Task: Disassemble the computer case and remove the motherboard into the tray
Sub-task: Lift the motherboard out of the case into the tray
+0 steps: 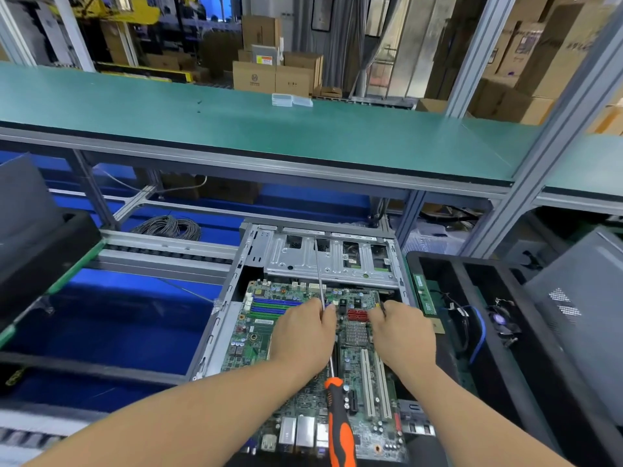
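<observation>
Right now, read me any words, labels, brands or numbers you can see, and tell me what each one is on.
No text can be read.
Cardboard box: round logo, lettering blurred.
Grey box: yellow-and-white label, too small.
Motherboard: white sticker and printed markings, too small.
Cartons at right: dark print, blurred.

One open computer case holds one motherboard, with two hands on it. One orange-handled screwdriver lies at six o'clock. One black tray sits at three o'clock; two white slots show on the board.
</observation>
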